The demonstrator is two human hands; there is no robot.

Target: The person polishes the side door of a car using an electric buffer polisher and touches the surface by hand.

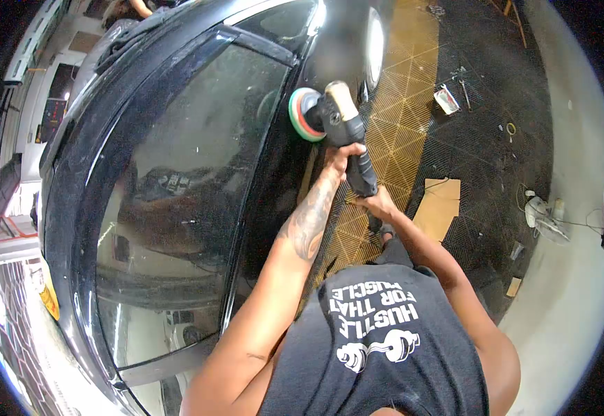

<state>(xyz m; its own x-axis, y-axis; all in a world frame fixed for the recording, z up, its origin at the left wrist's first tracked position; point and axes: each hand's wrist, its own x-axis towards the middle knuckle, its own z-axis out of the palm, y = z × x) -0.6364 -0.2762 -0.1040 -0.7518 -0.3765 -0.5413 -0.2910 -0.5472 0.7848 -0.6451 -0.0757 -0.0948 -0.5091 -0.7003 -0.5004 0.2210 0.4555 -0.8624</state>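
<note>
A car polisher [340, 118] with a black body and a cream-coloured section at its head is held in both hands. Its round pad [304, 115], layered in green, white and red, faces the side of the black car [284, 149] just below the window; whether it touches the paint I cannot tell. My left hand [343, 158] is wrapped round the polisher's body behind the head. Farther back, my right hand [381, 204] grips the rear end of the handle, its fingers partly hidden.
The car's side window [184, 187] fills the left. Patterned floor tiles [402, 90] run alongside. On the right lie a flattened piece of cardboard [438, 208], a small white box [446, 100], a wrench-like tool [465, 95] and a white fan [545, 220] with a cord near the wall.
</note>
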